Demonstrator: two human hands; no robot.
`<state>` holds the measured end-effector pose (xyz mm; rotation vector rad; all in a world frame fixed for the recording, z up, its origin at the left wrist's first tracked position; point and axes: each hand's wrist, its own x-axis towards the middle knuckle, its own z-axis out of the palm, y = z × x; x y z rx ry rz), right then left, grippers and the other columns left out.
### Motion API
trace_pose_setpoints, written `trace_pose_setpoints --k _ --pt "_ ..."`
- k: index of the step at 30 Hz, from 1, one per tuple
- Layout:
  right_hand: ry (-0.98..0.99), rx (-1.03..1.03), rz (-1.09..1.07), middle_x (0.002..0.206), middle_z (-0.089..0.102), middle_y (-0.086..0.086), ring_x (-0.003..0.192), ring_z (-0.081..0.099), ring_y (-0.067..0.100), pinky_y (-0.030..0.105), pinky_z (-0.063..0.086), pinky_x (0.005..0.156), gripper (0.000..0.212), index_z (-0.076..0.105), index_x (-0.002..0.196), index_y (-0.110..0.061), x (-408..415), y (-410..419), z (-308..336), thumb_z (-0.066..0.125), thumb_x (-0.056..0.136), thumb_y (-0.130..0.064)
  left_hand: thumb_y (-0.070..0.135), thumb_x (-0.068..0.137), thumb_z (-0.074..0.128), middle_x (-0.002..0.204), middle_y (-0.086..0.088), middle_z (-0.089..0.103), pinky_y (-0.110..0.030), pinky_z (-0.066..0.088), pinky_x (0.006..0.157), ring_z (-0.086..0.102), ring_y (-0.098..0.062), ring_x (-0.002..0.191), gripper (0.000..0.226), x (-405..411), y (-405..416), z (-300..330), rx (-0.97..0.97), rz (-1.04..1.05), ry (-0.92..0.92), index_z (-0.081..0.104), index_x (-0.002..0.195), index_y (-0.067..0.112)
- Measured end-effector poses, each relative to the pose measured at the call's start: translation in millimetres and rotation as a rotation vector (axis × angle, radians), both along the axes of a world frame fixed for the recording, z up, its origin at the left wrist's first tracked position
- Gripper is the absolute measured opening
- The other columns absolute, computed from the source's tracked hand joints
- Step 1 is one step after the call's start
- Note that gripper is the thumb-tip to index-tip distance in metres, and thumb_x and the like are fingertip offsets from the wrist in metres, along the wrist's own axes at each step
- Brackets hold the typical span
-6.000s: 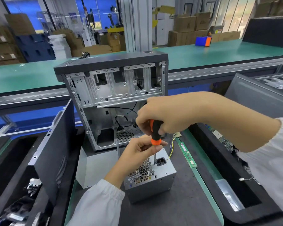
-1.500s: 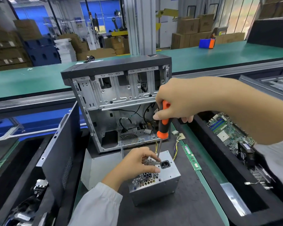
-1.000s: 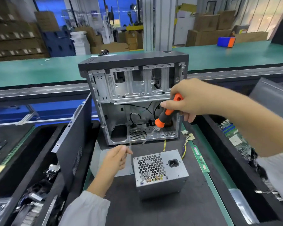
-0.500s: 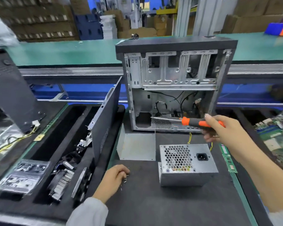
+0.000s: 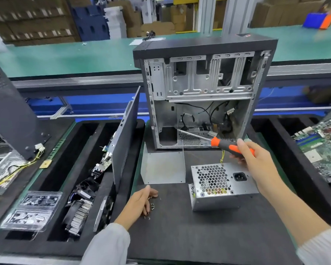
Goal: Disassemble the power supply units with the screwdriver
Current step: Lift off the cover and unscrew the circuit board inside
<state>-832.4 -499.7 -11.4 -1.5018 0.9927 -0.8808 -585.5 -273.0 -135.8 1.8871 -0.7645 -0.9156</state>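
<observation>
A grey metal power supply unit (image 5: 221, 185) with a honeycomb grille and a black socket sits on the black mat. My right hand (image 5: 250, 157) grips the orange-and-black screwdriver (image 5: 221, 143) just above and behind the unit, its shaft pointing left toward the open computer case (image 5: 203, 92). My left hand (image 5: 141, 200) rests on the mat to the left of the unit, fingers relaxed over several small loose screws (image 5: 151, 207).
A flat grey metal plate (image 5: 163, 167) lies before the case. A dark side panel (image 5: 125, 134) leans at the left beside foam trays of fans, heatsinks (image 5: 77, 213) and bagged parts (image 5: 33, 209). A tray of circuit boards (image 5: 321, 150) is at the right.
The screwdriver left the unit and swung level. My left hand carried screws off the unit down to the mat at the left and now lies relaxed over them. The view shifted left.
</observation>
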Motion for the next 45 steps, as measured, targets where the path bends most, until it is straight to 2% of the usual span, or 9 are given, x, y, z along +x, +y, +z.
trace_pose_setpoints --k 9,12,14,17,21,25,29,38,45 --pt "0.153 -0.167 0.033 0.065 0.063 -0.016 0.057 0.048 -0.001 0.009 0.037 0.052 0.018 0.064 0.083 -0.034 1.0 2.4 -15.9 0.053 0.094 -0.043 0.057 0.096 0.027 0.062 -0.007 0.057 -0.027 0.045 0.071 0.052 -0.005 0.051 0.053 -27.5 -11.1 34.8 -0.019 0.036 0.024 0.072 0.098 0.029" --pt "0.103 -0.121 0.008 0.072 0.068 -0.022 0.056 0.051 -0.006 0.004 0.035 0.051 0.023 0.067 0.085 -0.028 -0.9 3.4 -16.8 0.052 0.094 -0.043 0.066 0.089 0.021 0.113 0.006 0.067 -0.032 0.047 0.096 0.064 -0.006 0.097 0.066 -64.0 -33.2 67.1 -0.004 -0.042 0.205 0.064 0.122 0.028" --pt "0.051 -0.047 -0.037 0.078 0.072 -0.015 0.063 0.056 -0.003 0.010 0.040 0.058 0.027 0.069 0.086 -0.027 -2.7 4.8 -19.0 0.051 0.094 -0.046 0.067 0.091 0.023 0.142 0.011 0.050 -0.040 0.036 0.113 0.046 -0.007 0.131 0.067 -88.7 -47.9 83.4 -0.050 -0.120 0.370 0.047 0.141 0.029" --pt "0.004 0.057 -0.098 0.067 0.070 -0.006 0.063 0.060 0.002 0.027 0.040 0.060 0.035 0.068 0.086 -0.023 -7.9 10.3 -19.3 0.049 0.094 -0.051 0.064 0.093 0.026 0.124 0.030 0.060 -0.023 0.041 0.102 0.053 0.011 0.117 0.042 -117.0 -60.9 87.8 -0.143 -0.243 0.521 0.045 0.128 0.049" --pt "-0.096 0.080 -0.149 0.073 0.071 -0.011 0.064 0.062 -0.002 0.020 0.046 0.063 0.037 0.068 0.079 -0.021 -21.9 29.6 -24.2 0.051 0.093 -0.051 0.036 0.101 0.044 0.124 0.044 0.051 -0.001 0.035 0.092 0.046 0.020 0.118 0.037 -135.0 -52.6 69.3 -0.260 -0.291 0.332 0.032 0.134 0.049" --pt "-0.218 0.080 -0.204 0.076 0.072 -0.013 0.064 0.063 -0.004 0.003 0.044 0.059 0.031 0.071 0.077 -0.027 -34.8 55.3 -34.5 0.050 0.096 -0.040 0.017 0.100 0.052 0.140 0.019 0.052 -0.022 0.040 0.107 0.047 -0.002 0.131 0.053 -131.9 -35.6 47.1 -0.299 -0.354 0.204 0.031 0.146 0.032" --pt "-0.321 0.183 -0.183 0.062 0.060 0.005 0.053 0.057 0.017 0.024 0.051 0.053 0.031 0.066 0.078 -0.026 -46.5 75.8 -47.9 0.055 0.089 -0.053 0.021 0.091 0.063 0.146 0.013 0.047 -0.048 0.035 0.113 0.040 -0.012 0.138 0.056 -134.9 -19.3 31.2 -0.332 -0.336 0.089 0.045 0.142 0.034" --pt "-0.304 0.230 -0.194 0.060 0.056 0.007 0.049 0.051 0.019 0.024 0.043 0.042 0.029 0.062 0.081 -0.015 -32.3 91.4 -80.5 0.047 0.098 -0.032 0.012 0.082 0.073 0.136 0.016 0.056 -0.044 0.036 0.112 0.038 -0.008 0.138 0.045 -118.5 -19.2 -8.3 -0.381 -0.205 -0.176 0.065 0.120 0.035" --pt "-0.195 0.109 -0.154 0.059 0.059 0.007 0.046 0.048 0.017 0.022 0.038 0.041 0.024 0.064 0.077 -0.021 -67.7 48.5 -56.4 0.053 0.089 -0.039 0.043 0.089 0.054 0.125 0.005 0.061 -0.025 0.040 0.103 0.052 -0.016 0.124 0.038 -104.2 -26.5 28.3 -0.376 -0.259 -0.221 0.067 0.119 0.023"
